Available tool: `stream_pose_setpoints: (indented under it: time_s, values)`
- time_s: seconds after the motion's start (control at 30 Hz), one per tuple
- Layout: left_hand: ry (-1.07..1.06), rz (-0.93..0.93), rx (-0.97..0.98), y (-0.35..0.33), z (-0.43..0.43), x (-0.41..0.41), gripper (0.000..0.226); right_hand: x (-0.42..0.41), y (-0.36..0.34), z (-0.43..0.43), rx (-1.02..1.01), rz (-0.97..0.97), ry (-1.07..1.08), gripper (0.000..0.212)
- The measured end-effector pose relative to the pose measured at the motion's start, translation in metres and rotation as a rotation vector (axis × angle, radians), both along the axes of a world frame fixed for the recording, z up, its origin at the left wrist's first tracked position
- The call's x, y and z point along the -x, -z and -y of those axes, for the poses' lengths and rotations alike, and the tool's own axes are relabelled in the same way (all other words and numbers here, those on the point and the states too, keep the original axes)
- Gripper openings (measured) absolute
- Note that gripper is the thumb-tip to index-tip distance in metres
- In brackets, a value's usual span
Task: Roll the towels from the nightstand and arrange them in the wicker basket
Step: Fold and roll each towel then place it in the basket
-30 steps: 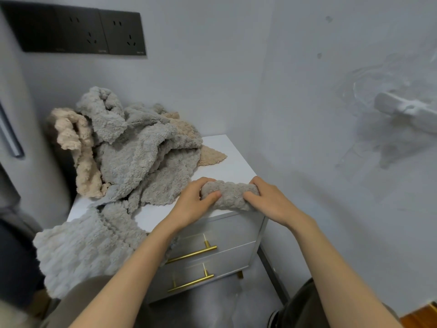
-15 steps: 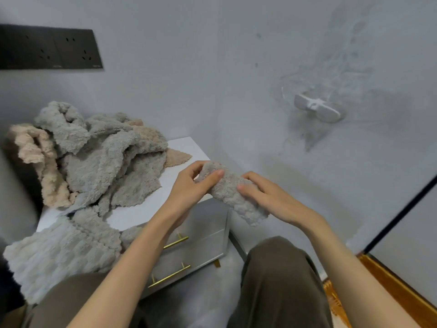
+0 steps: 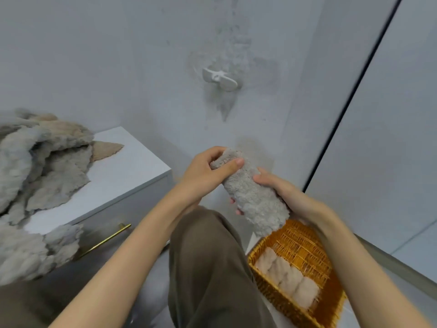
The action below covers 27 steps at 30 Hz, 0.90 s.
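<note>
A rolled grey towel [image 3: 254, 197] hangs in the air between both hands, tilted down toward the right. My left hand [image 3: 205, 176] grips its upper end, thumb laid across the top. My right hand [image 3: 281, 192] holds the roll from the right side, fingers wrapped behind it. Below the roll's lower end sits the wicker basket [image 3: 305, 245] on the floor, with a rolled beige towel [image 3: 288, 280] lying along its near side. A heap of loose grey and beige towels [image 3: 40, 171] covers the left of the white nightstand [image 3: 127, 166].
My knee in olive trousers [image 3: 208, 256] stands between the nightstand and the basket. Another grey towel [image 3: 30, 252] hangs over the nightstand's front by the gold drawer handle [image 3: 106, 240]. A white hook [image 3: 220, 79] is on the wall; a glass panel with a dark frame [image 3: 350, 91] rises on the right.
Both hands lifted the rolled grey towel off the nightstand's front edge and carried it right, over the basket. My view swung right, bringing the basket into sight.
</note>
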State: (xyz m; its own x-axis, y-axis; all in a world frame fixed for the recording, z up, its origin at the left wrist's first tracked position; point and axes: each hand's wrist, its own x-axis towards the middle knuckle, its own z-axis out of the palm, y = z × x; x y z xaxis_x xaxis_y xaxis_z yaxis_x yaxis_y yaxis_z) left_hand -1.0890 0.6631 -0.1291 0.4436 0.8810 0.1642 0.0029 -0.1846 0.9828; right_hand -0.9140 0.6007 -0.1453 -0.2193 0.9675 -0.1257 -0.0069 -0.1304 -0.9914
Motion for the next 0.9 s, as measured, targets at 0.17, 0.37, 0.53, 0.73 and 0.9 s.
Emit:
stream_pose_setpoints:
  time_s: [0.17, 0.37, 0.53, 0.73, 0.9]
  values:
    - [0.106, -0.044, 0.022, 0.02, 0.013, -0.052, 0.024, -0.039, 0.026, 0.033, 0.009, -0.001, 0.244, 0.063]
    - [0.199, -0.194, 0.073, 0.061, 0.025, -0.113, 0.04, -0.086, 0.073, 0.066, 0.109, -0.02, 0.417, 0.056]
    - [0.19, -0.392, 0.124, 0.104, 0.03, -0.153, 0.053, -0.117, 0.123, 0.08, 0.194, -0.125, 0.637, 0.023]
    - [0.345, -0.759, -0.004, 0.163, 0.022, -0.18, 0.046, -0.154, 0.203, 0.068, 0.343, -0.341, 0.985, 0.024]
    - [0.5, -1.038, -0.248, 0.217, 0.021, -0.192, 0.039, -0.177, 0.275, 0.042, 0.477, -0.525, 1.146, 0.021]
